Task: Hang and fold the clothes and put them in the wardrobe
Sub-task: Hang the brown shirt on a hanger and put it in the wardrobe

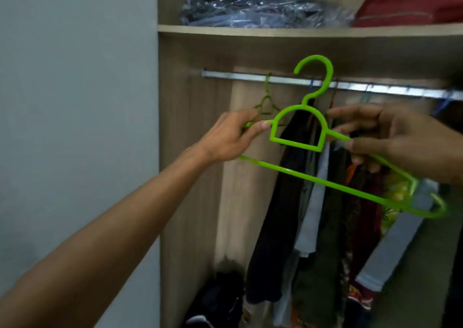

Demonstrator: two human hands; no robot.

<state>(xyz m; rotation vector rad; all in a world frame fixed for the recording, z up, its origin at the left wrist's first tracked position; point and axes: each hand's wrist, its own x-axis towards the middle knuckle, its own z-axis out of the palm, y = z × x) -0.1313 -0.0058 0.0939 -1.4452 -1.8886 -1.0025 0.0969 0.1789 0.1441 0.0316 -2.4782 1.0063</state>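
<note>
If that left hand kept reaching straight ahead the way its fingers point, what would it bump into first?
Probably the darker green hanger on the rail, just beyond the left hand, which pinches the bright green hanger. Past it hang dark clothes. Depth is hard to judge here.

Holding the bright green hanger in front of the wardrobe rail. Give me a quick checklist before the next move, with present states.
1. Left hand grip on green hanger: ok, thumb and fingers pinch its left shoulder.
2. Right hand grip: ok, fingers pinch the right shoulder.
3. Hanger free of garments: ok, nothing on it.
4. Hook off the rail: ok, it sits in front, not hooked.
5. Free rail space: ok, a gap lies left of the hanging clothes, beside the second green hanger.
6. Garment to hang: cannot tell, none in view.
</note>
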